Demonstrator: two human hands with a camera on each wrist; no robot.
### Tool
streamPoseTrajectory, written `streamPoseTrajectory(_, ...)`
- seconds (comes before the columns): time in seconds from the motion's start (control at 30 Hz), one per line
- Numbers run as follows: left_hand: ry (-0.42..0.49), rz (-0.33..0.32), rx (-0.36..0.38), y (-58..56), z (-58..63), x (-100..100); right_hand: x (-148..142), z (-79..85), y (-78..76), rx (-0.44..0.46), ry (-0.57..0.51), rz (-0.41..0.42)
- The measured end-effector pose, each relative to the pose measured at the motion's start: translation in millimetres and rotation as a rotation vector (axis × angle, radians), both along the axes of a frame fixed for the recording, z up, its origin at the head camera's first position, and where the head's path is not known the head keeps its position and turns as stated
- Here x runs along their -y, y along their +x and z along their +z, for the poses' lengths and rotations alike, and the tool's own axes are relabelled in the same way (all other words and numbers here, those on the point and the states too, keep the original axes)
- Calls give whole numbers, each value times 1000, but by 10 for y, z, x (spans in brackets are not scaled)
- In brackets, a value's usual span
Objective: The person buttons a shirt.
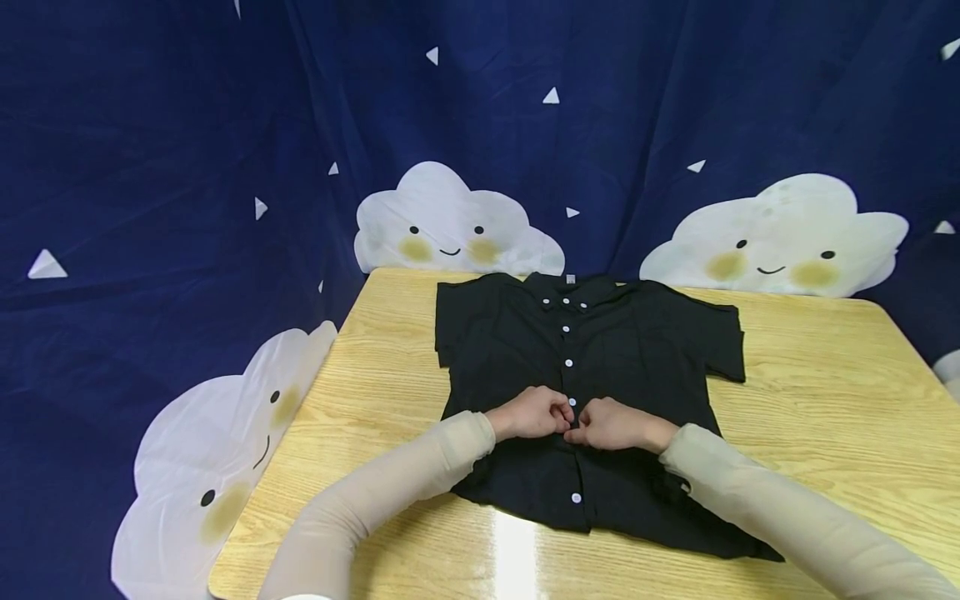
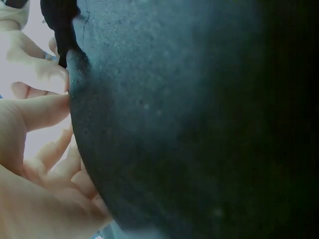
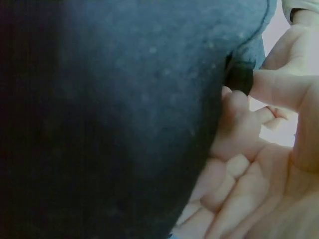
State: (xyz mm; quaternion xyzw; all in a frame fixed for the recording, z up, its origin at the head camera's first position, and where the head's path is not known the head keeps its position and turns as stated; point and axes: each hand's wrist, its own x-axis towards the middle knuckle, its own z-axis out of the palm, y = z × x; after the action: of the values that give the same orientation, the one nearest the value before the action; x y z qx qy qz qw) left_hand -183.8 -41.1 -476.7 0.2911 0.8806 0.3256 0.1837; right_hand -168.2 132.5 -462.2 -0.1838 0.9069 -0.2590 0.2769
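Note:
A black short-sleeved shirt [image 1: 637, 350] lies front up, its collar [image 1: 592, 290] away from me and its hem towards me. White buttons run down the middle front. My left hand [image 1: 531, 412] pinches the front edge of the placket just below a white button [image 1: 572, 402]. Close beside it, my right hand [image 1: 617, 425] pinches the placket from the other side, fingertips near the left ones. In the left wrist view, the left thumb [image 2: 47, 110] presses on dark cloth. The right wrist view has cloth between the right thumb [image 3: 276, 88] and fingers. The button at the fingertips is hidden.
The shirt lies on a light wooden table [image 1: 825, 392] with rounded corners. Behind and to the left hangs a dark blue curtain [image 1: 187, 125] with white clouds and triangles. A lower white button [image 1: 576, 498] sits near the hem.

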Motion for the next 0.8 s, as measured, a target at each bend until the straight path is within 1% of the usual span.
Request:
streamPoseTrajectory(0.13, -8, -12, -9, 41, 21, -9, -5, 20, 11, 72, -32, -59)
streamPoseTrajectory(0.27, -57, -34, -14, 89, 66, -26, -19, 32, 23, 90, -48, -78)
streamPoseTrajectory(0.37, -90, -41, -6, 109, 74, -35, -32, 23, 30, 97, -63, -78)
streamPoseTrajectory(0.5, -101, -46, -4, 124, 52, -43, -36, 20, 48, 68, -56, -57)
streamPoseTrajectory(0.67, -100, -74, -52, 142, 25, -51, -29, 23, 61, 13, -10, -39)
streamPoseTrajectory(0.8, -109, -78, -59, 155, 11, -55, -13, 11, 63, -15, 5, -41)
